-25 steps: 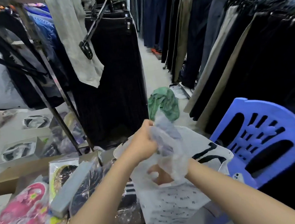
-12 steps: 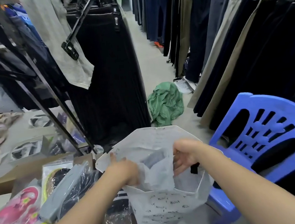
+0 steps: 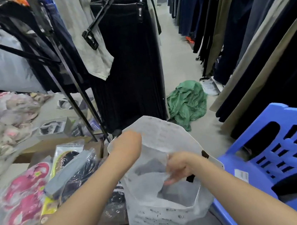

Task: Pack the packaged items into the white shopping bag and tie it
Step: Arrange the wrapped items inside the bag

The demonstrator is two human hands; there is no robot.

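Setting: clothing shop aisle, dark trousers on racks both sides.
Seat: blue plastic chair (image 3: 272, 155) just right of the bag.
Bag: white printed plastic shopping bag (image 3: 168, 216), mouth open; thin, limp, likely light. Best held at rim.
Waiting stock: clear-wrapped packaged items (image 3: 40, 185) piled left, probably slippery.
Left hand (image 3: 127, 143): pinches far rim.
Right hand (image 3: 178, 166): closed on a clear-wrapped dark packet (image 3: 150, 167) inside the mouth.
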